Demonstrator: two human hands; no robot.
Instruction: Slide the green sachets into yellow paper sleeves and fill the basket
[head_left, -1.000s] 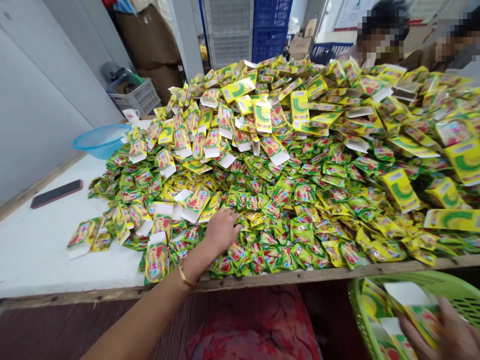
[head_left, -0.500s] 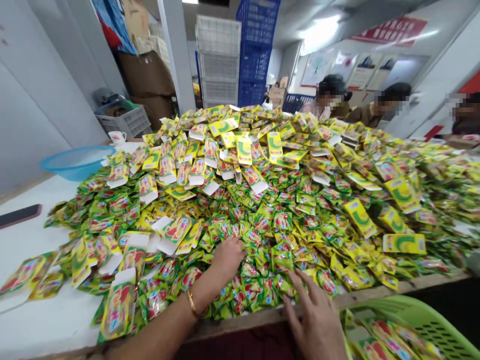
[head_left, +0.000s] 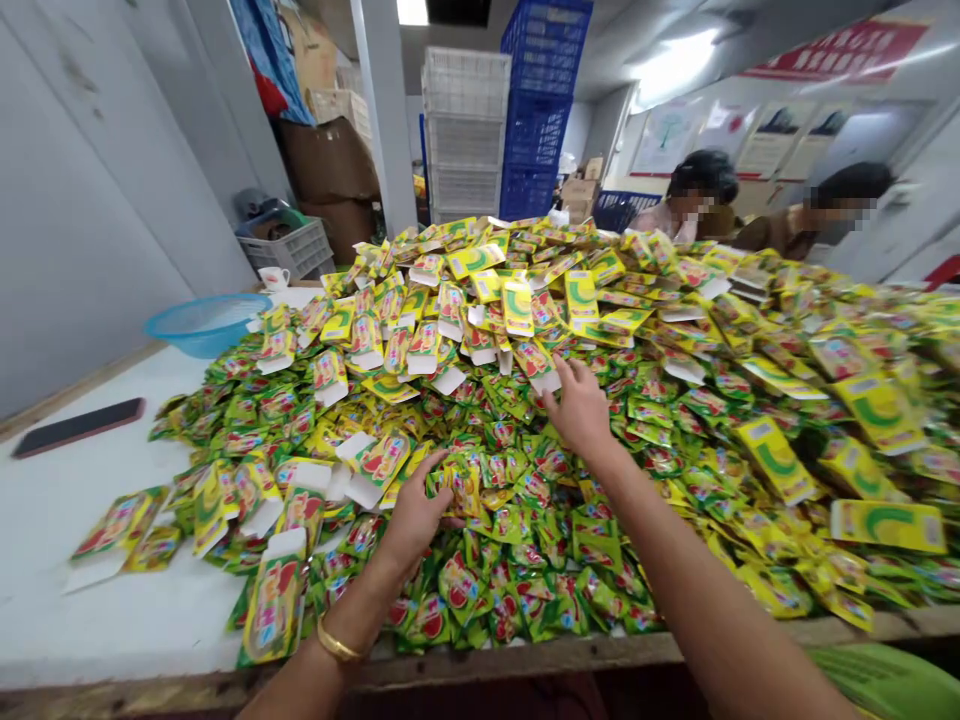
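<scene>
while the left hand (head_left: 417,505) is holding small packets (head_left: 463,487) between its thumb and half-curled fingers at the packet pile (head_left: 525,545), the right hand (head_left: 583,405) is resting partly open at the white flap end of a carton (head_left: 532,360); whether its fingertips are pinching that carton, or how many packets the other hand is gripping, i cannot tell. the carton is lying on the slope of the heap, its flap pointing down toward the near side, and other cartons (head_left: 517,305) are crowding around it. to work well, the right hand should be pinching the printed sides rather than the thin flap, which is probably bending easily. the left should be using a light, even hold, since squeezing is likely crumpling the packets and slackness is risking a spill.
</scene>
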